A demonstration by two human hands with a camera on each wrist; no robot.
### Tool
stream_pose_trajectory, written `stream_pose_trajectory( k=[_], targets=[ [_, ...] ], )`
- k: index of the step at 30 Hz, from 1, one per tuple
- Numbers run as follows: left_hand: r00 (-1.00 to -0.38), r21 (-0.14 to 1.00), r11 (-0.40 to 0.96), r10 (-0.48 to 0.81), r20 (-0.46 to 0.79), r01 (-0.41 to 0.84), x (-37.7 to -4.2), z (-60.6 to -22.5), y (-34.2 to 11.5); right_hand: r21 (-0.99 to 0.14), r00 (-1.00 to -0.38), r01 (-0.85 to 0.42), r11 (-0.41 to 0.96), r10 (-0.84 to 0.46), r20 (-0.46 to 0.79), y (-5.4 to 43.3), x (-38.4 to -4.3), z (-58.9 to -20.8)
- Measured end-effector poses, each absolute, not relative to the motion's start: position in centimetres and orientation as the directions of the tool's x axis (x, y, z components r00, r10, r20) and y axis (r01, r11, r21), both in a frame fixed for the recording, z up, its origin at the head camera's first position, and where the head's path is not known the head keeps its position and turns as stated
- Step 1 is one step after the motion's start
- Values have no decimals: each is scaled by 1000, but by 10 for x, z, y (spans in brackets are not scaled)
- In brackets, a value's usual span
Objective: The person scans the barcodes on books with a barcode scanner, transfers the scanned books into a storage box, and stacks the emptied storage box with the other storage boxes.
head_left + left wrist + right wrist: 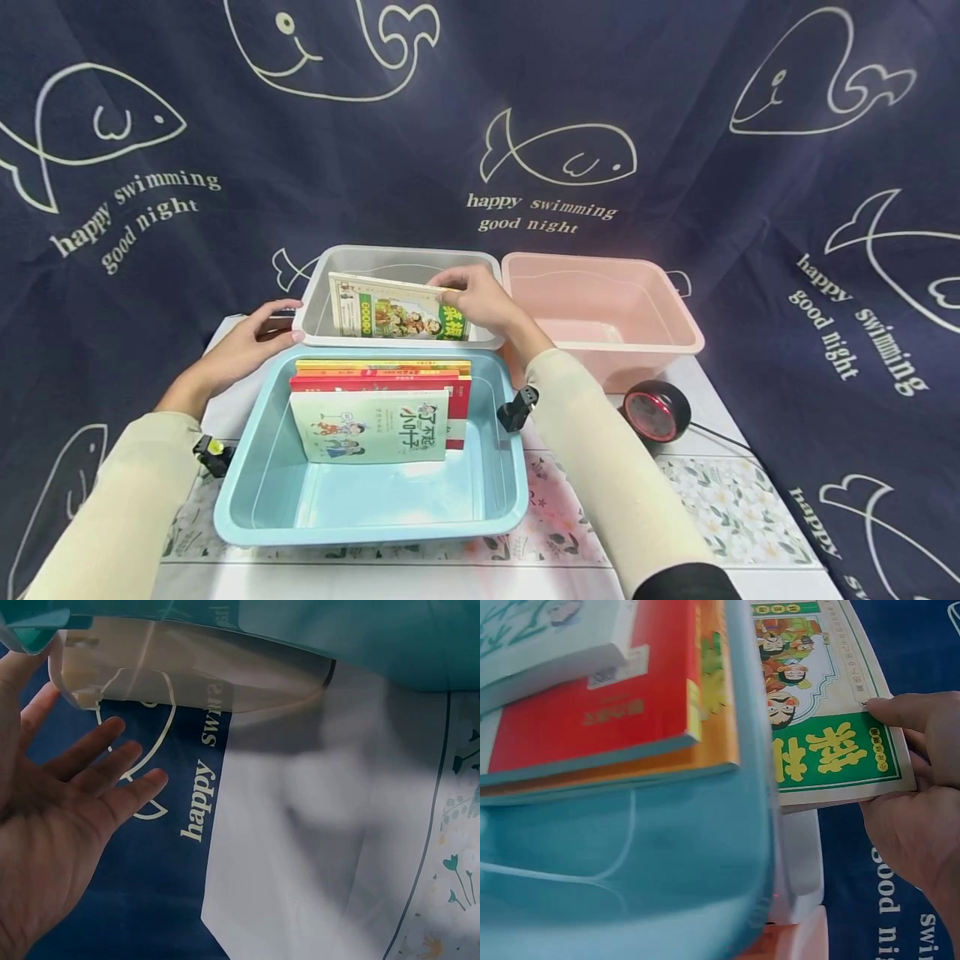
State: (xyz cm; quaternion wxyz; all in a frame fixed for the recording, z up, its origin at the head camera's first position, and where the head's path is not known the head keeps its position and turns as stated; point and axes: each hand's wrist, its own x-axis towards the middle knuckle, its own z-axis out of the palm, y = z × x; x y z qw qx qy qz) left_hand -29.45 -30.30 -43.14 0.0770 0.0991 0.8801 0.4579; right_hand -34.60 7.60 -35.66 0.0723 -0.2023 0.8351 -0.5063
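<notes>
Inside the grey bin [408,257] at the back stands a picture book with a green and cream cover [401,312]. My right hand [483,298] pinches that book by its upper right edge, thumb on the front cover; the right wrist view shows the book [829,712] and right hand [922,750] close up. At the bin's left rim, my left hand [247,346] touches the edge with its fingertips. In the left wrist view several fingers of the left hand [60,802] are spread and fairly straight.
A light blue bin [247,492] stands in front, holding several upright books, with a pale green book [371,425] foremost. To the right are a pink bin [600,367] and a round black device [656,412] glowing red, with a cable. A dark blue fish-print curtain [420,175] hangs behind.
</notes>
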Motion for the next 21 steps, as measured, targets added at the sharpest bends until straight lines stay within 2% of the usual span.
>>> stream_pose_trajectory(
  k=[10, 21],
  targets=[
    [-969, 829, 552, 242, -53, 92, -293, -433, -304, -863, -893, -249, 440, -449, 29, 63, -342, -377],
    [-966, 825, 554, 255, -42, 111, -295, -431, -304, -811, -853, -313, 494, -522, 11, 48, -345, -394]
  ],
)
